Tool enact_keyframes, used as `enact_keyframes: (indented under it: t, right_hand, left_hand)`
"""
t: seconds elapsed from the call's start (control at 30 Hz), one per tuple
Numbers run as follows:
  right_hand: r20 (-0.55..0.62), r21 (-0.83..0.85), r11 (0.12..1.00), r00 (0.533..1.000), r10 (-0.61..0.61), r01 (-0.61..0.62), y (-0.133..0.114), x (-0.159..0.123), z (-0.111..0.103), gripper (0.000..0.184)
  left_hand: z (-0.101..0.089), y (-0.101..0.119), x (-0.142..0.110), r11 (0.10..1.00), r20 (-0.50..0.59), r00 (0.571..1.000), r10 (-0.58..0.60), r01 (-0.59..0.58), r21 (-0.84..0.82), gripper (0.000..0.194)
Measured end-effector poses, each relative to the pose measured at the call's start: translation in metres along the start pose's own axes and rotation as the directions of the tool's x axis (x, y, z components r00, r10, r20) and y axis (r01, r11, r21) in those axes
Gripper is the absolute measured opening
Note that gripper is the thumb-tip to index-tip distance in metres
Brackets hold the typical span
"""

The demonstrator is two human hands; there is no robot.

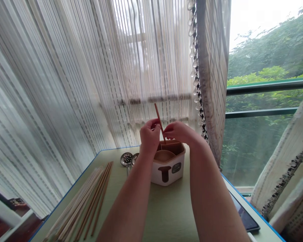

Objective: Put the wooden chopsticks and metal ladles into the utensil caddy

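Note:
Both my hands meet above a white holder [168, 168] with brown compartments that stands at the far end of the table. A reddish-brown chopstick [158, 117] points up and to the left, its lower end dipping into a rear compartment. My left hand [149, 136] is curled with its fingertips against the stick. My right hand [178, 132] pinches the stick from the other side. Whether more than one stick is held is hidden by the fingers.
Several long chopsticks [87, 205], pale and brown, lie in a row on the left of the pale green table [166, 215]. Two metal slotted spoons [127, 159] lie left of the holder. A dark tablet [244, 215] rests at the right edge. Curtains hang close behind.

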State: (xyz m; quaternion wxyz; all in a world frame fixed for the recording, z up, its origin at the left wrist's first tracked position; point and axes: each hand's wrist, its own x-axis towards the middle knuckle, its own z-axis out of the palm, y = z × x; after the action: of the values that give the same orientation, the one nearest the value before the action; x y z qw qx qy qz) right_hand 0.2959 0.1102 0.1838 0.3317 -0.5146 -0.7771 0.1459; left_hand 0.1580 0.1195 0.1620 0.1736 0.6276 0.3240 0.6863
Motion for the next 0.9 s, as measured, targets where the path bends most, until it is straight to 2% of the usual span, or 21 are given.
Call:
enact_keyframes:
  t: [0.17,0.43,0.73,0.9]
  right_hand:
    - [0.018,0.045,0.999,1.000,-0.017,0.016,0.002,0.002,0.003,0.016]
    - [0.055,0.091,0.995,0.998,-0.034,0.029,0.002,0.014,0.018,0.016]
    - [0.070,0.096,0.995,0.998,0.007,-0.013,-0.001,0.022,0.029,0.015]
    - [0.090,0.042,0.999,0.996,0.018,-0.022,0.000,0.019,0.030,0.016]
  left_hand:
    - [-0.003,-0.006,0.003,0.992,0.037,0.999,-0.031,0.035,-0.119,0.023]
    - [-0.012,-0.017,0.009,0.988,0.011,1.000,-0.023,0.025,-0.154,0.024]
    - [-0.026,-0.020,0.012,0.999,0.075,0.997,0.013,-0.016,0.037,0.018]
    - [-0.027,-0.021,0.012,0.999,0.098,0.995,0.000,-0.005,0.048,0.018]
